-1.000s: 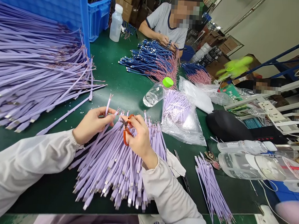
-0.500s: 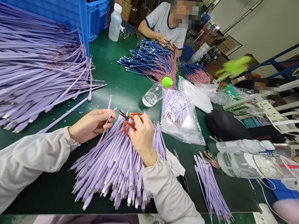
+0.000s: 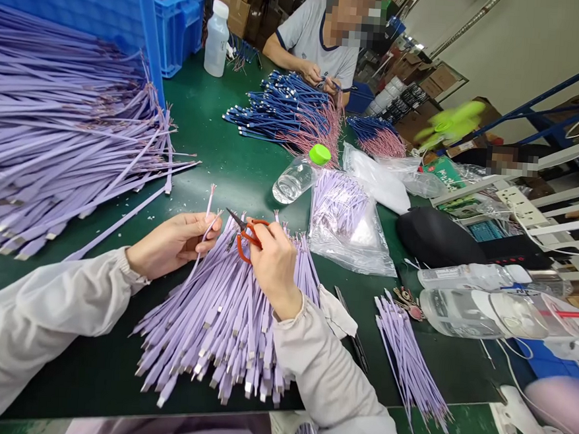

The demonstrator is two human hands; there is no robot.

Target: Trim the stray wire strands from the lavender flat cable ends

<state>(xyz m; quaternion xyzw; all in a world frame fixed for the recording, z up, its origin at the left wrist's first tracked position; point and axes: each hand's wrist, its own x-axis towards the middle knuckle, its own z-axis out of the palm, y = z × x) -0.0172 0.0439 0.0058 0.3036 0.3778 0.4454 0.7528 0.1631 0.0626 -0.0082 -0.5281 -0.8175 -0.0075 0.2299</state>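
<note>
Between its thumb and fingers, my left hand (image 3: 176, 242) pinches a purple USB cable (image 3: 209, 206) whose frayed bare wire ends point up. A second stripped end shows beside it at the fingertips. My right hand (image 3: 275, 262) is wrapped round orange-handled scissors (image 3: 245, 235). Their dark pointed blades reach left, close to the cable ends; whether the tips touch them I cannot tell. Under both hands lies a fanned pile of purple USB cables (image 3: 222, 325), metal plugs toward me and stripped wires away. Part of the scissor handles is hidden by my right fingers.
A large purple cable heap (image 3: 62, 135) fills the left by a blue crate (image 3: 177, 31). Ahead are a green-capped bottle (image 3: 295, 176) and a plastic bag of cables (image 3: 344, 214). A smaller cable bundle (image 3: 411, 361) lies right. Across the table, a person (image 3: 316, 47) handles blue cables.
The scissor blades look more clearly apart from the wire ends and the handles have turned slightly. My left hand keeps its pinch on the cable. The whole view has shifted a little.
</note>
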